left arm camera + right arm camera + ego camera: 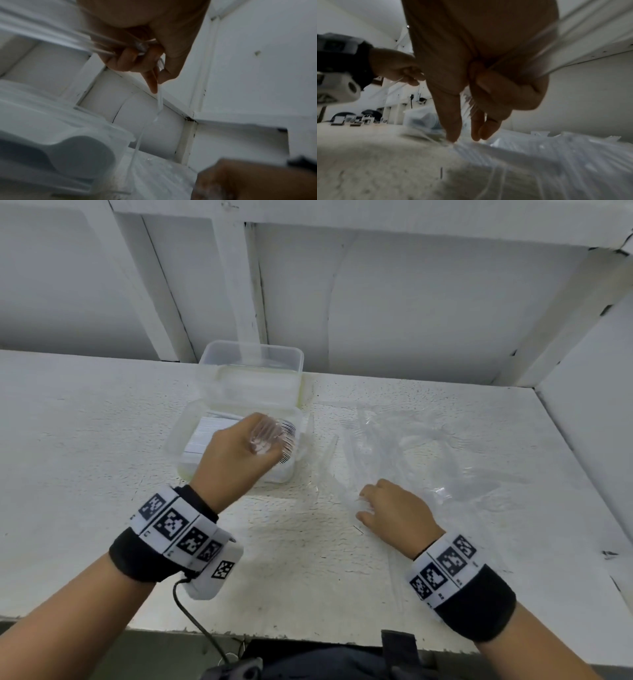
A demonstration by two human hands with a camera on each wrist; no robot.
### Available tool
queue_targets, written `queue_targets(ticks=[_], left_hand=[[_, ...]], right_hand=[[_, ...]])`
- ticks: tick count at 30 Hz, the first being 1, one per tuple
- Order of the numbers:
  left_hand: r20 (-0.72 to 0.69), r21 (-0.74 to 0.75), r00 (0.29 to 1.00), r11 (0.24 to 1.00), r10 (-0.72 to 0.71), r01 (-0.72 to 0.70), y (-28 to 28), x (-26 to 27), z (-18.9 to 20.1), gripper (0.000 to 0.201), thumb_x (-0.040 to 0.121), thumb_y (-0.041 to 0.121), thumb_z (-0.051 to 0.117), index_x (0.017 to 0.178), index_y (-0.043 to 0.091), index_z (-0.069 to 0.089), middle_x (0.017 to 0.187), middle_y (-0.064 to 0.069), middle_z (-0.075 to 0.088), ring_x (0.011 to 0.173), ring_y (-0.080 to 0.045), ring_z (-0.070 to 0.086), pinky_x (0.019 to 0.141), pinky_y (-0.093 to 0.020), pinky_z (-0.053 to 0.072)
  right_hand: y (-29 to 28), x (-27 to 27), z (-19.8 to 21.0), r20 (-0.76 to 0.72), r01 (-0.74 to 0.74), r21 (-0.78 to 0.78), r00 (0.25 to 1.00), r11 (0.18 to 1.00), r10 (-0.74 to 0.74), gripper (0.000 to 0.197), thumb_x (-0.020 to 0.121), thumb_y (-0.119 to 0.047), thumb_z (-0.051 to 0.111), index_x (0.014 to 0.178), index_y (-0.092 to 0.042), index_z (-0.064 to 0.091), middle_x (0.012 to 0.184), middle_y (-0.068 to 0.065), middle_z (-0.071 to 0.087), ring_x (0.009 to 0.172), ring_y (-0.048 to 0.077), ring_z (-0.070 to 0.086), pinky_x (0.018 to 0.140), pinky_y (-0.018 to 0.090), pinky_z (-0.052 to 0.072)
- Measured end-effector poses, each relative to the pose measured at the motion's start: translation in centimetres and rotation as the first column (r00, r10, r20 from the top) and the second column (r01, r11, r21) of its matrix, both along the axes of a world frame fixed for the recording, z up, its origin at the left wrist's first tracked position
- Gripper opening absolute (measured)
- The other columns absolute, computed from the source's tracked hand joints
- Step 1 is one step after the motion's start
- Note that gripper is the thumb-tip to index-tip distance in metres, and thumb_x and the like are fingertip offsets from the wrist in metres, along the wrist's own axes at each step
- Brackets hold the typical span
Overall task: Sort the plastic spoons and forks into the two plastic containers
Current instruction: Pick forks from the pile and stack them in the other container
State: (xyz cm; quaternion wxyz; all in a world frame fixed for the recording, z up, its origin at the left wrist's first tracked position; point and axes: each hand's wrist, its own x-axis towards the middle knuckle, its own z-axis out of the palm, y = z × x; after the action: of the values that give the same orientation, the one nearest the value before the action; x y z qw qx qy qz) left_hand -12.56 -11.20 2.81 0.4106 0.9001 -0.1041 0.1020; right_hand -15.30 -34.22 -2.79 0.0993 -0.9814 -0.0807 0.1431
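Note:
Two clear plastic containers stand mid-table, the far container (251,361) behind the near container (186,440), which has white striped contents. My left hand (233,457) hovers over the near one and grips a bundle of clear plastic spoons (272,436). In the left wrist view one clear piece (160,105) hangs from the fingers (152,81). A loose pile of clear cutlery (428,446) lies on the right. My right hand (390,508) rests at its near edge. Its curled fingers (496,92) hold a bundle of clear cutlery (573,47), while thumb and forefinger reach down to the pile (539,155).
The white table (102,422) ends at a wall and white shelf frame (236,285) behind the containers. A side wall (599,405) closes the right. A black cable (195,621) hangs off the front edge. Small items (354,120) sit far left.

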Motion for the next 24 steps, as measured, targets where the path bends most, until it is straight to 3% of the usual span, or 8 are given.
queue_targets(ticks=[3,7,10,14,17,19,22,24], left_hand=[[-0.077,-0.173,0.993,0.98,0.088,-0.1,0.4,0.6,0.5,0.007,0.081,0.011,0.068,0.08,0.008,0.062,0.071,0.004,0.06,0.058,-0.002,0.047,0.056,-0.009,0.035],[-0.14,-0.296,0.981,0.939,0.136,-0.172,0.8,0.8,0.8,0.008,0.078,0.009,0.069,0.08,0.005,0.063,0.066,0.007,0.057,0.054,0.001,0.045,0.056,-0.014,0.037],[-0.165,-0.355,0.976,0.915,0.142,-0.193,1.0,0.8,1.1,0.008,0.078,0.009,0.069,0.077,0.011,0.061,0.05,0.017,0.052,0.045,0.002,0.041,0.047,-0.012,0.032],[-0.185,-0.422,0.971,0.88,0.152,-0.218,1.0,0.8,1.8,0.016,0.078,0.005,0.069,0.072,0.017,0.059,0.041,0.018,0.046,0.038,0.002,0.038,0.043,-0.01,0.027],[-0.177,-0.42,0.978,0.891,0.107,-0.173,0.5,0.6,2.5,0.016,0.078,0.005,0.069,0.073,0.015,0.058,0.044,0.016,0.046,0.038,0.001,0.036,0.041,-0.01,0.027],[-0.17,-0.447,0.985,0.888,0.038,-0.111,-0.2,0.4,3.0,0.013,0.078,0.003,0.068,0.077,0.011,0.058,0.052,0.011,0.049,0.038,0.001,0.034,0.04,-0.009,0.027],[-0.203,-0.508,0.976,0.861,-0.08,-0.035,-1.4,0.0,3.8,0.014,0.082,-0.002,0.064,0.08,0.01,0.056,0.047,0.01,0.053,0.036,-0.001,0.029,0.037,-0.012,0.025],[-0.247,-0.576,0.959,0.817,-0.141,-0.028,-2.0,0.0,4.0,0.014,0.084,-0.002,0.061,0.083,0.011,0.055,0.047,0.009,0.058,0.036,-0.004,0.028,0.036,-0.014,0.023]], right_hand=[[0.5,-0.3,-0.5,0.012,-0.039,-0.093,0.999,0.995,0.041,0.028,0.096,-0.029,0.046,0.113,-0.009,0.055,0.112,0.006,0.048,0.087,0.025,0.06,0.066,0.029,0.043],[0.8,0.1,-0.6,0.025,-0.041,-0.08,0.999,0.996,0.043,0.023,0.096,-0.024,0.044,0.106,-0.007,0.056,0.109,0.007,0.05,0.087,0.025,0.059,0.065,0.028,0.04],[0.6,0.3,0.3,-0.011,0.022,0.067,1.0,0.998,-0.021,0.022,0.093,-0.024,0.045,0.102,-0.009,0.059,0.1,0.005,0.058,0.088,0.022,0.058,0.071,0.03,0.046],[0.1,0.4,3.1,-0.029,0.099,0.378,0.995,0.92,-0.095,0.01,0.091,-0.024,0.051,0.085,-0.016,0.054,0.077,-0.004,0.058,0.073,0.015,0.056,0.061,0.022,0.04],[0.5,0.7,5.3,0.036,0.097,0.577,0.989,0.811,-0.144,0.01,0.092,-0.024,0.053,0.088,-0.015,0.055,0.083,-0.002,0.061,0.075,0.015,0.056,0.062,0.016,0.04],[1.0,0.9,6.7,0.098,0.075,0.666,0.978,0.743,-0.187,0.018,0.092,-0.028,0.054,0.096,-0.012,0.06,0.092,0.002,0.066,0.086,0.017,0.061,0.074,0.023,0.047],[1.9,1.3,8.1,0.106,0.039,0.748,0.978,0.662,-0.178,0.023,0.088,-0.034,0.06,0.104,-0.019,0.066,0.092,-0.015,0.066,0.084,-0.004,0.06,0.077,0.013,0.045],[2.4,1.3,8.3,0.067,0.024,0.771,0.991,0.637,-0.119,0.024,0.085,-0.034,0.064,0.107,-0.023,0.067,0.089,-0.021,0.065,0.08,-0.01,0.059,0.075,0.006,0.043]])
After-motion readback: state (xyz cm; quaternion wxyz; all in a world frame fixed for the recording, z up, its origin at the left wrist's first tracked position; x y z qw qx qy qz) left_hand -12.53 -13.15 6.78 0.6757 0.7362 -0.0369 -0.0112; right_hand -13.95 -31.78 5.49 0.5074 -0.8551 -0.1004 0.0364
